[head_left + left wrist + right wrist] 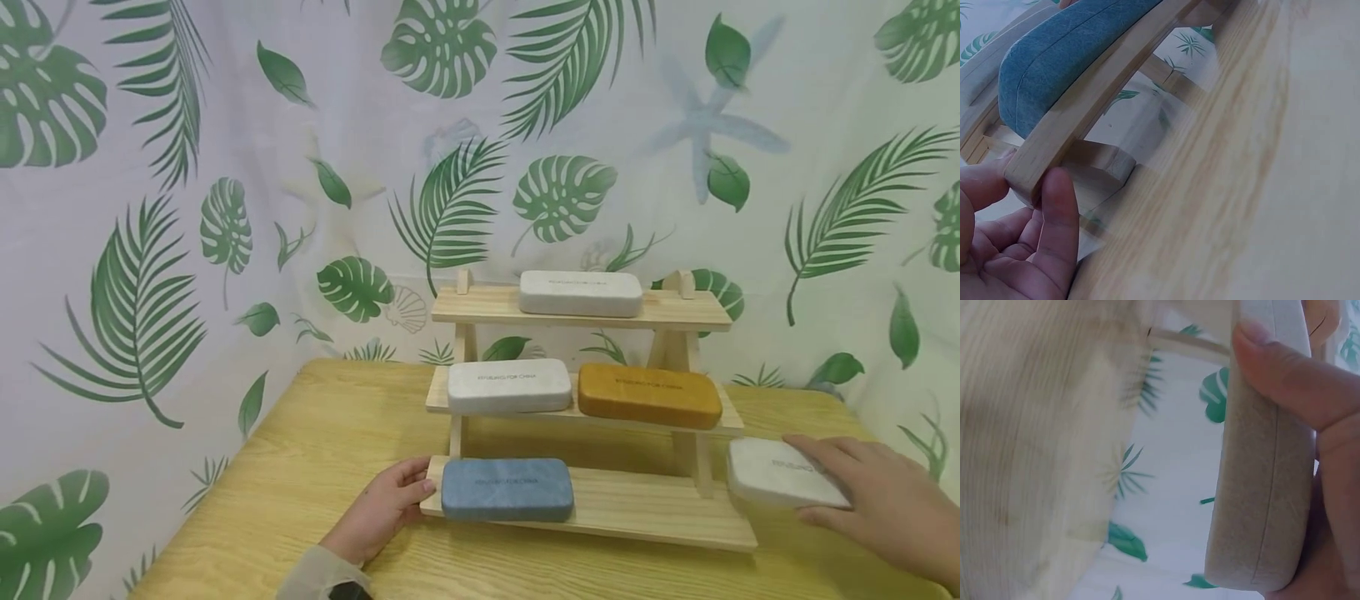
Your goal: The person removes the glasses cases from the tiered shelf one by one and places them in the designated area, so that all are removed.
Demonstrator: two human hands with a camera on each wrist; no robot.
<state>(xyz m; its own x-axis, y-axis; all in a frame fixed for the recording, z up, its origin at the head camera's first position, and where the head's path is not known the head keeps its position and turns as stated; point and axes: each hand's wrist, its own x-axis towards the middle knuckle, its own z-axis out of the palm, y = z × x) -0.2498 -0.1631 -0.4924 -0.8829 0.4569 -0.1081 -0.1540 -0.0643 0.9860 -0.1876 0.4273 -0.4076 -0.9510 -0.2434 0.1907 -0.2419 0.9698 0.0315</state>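
My left hand (pixel 387 506) pinches the left end of the bottom board of a three-tier wooden stand (pixel 660 508), thumb on top and fingers beneath. Right beside that thumb, a blue glasses case (pixel 507 490) lies on the bottom tier; it also shows in the left wrist view above the board. To the right of the stand, my right hand (pixel 877 500) grips a white glasses case (pixel 780 473) by its right end. In the right wrist view the thumb (pixel 1291 375) lies along the side of this case, held above the wooden table.
On the middle tier sit another white case (pixel 510 386) and an orange case (pixel 649 396) side by side. A third white case (pixel 581 293) lies on the top tier. The wooden table (pixel 322 425) meets a leaf-printed curtain (pixel 337 208) behind.
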